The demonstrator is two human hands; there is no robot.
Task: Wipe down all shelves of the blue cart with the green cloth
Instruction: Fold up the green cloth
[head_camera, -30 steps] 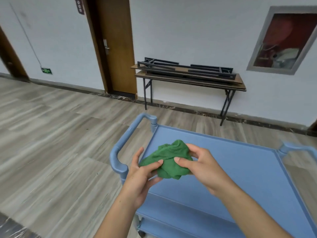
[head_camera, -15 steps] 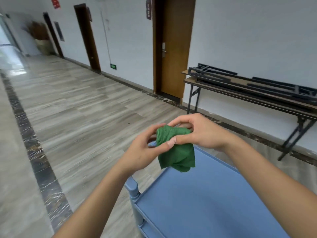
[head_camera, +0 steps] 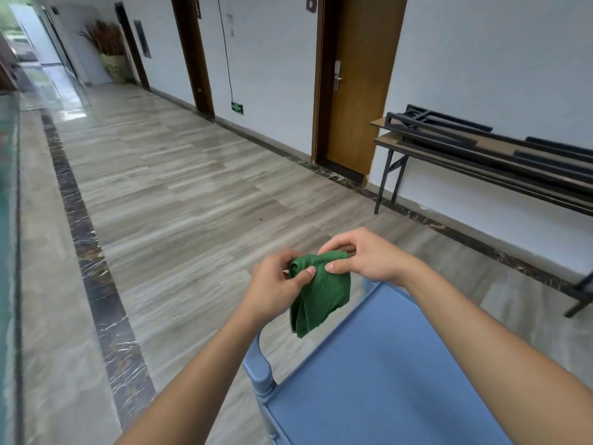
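Observation:
The green cloth hangs folded in the air above the left end of the blue cart. My left hand pinches its upper left edge between thumb and fingers. My right hand pinches its upper right edge. Only the cart's top shelf and its left handle post show; the lower shelves are hidden below the frame.
A folding table with another one stacked upside down on it stands against the right wall, beyond the cart. A wooden door is left of it. The long corridor floor stretches away to the left.
My head has turned left and up, so the corridor now fills the view. Both hands lifted the cloth off the top shelf and let it unfold downward.

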